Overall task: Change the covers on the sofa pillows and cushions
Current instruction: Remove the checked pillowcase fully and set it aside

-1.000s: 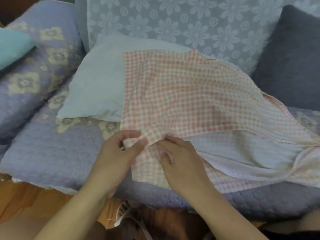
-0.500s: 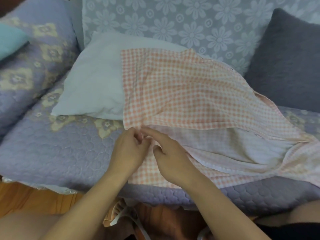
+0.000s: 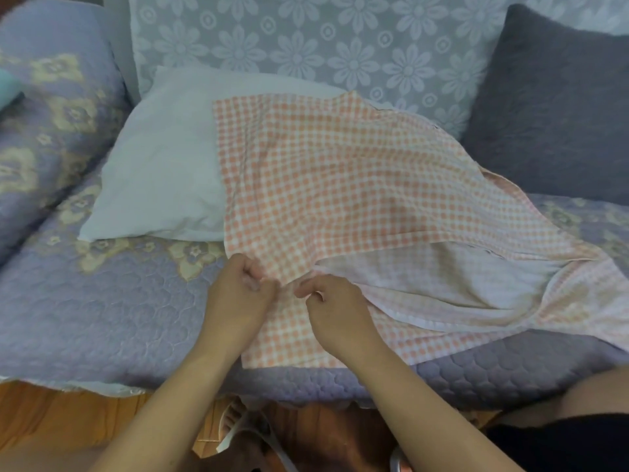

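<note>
Two hands pinching a checked pillow cover on a sofa.

Left hand (image 3: pixel 238 294) and right hand (image 3: pixel 335 301), touching half a second ago, now sit slightly apart, each clamped on the orange checked cover's (image 3: pixel 340 185) near edge. It drapes half over the white pillow (image 3: pixel 163 172); open quilted seat (image 3: pixel 102 301) lies left, a grey cushion (image 3: pixel 558 107) right.

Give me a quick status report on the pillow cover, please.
Left hand and right hand both pinching checked cover at near edge. White pillow half uncovered. Nothing in the way.
</note>
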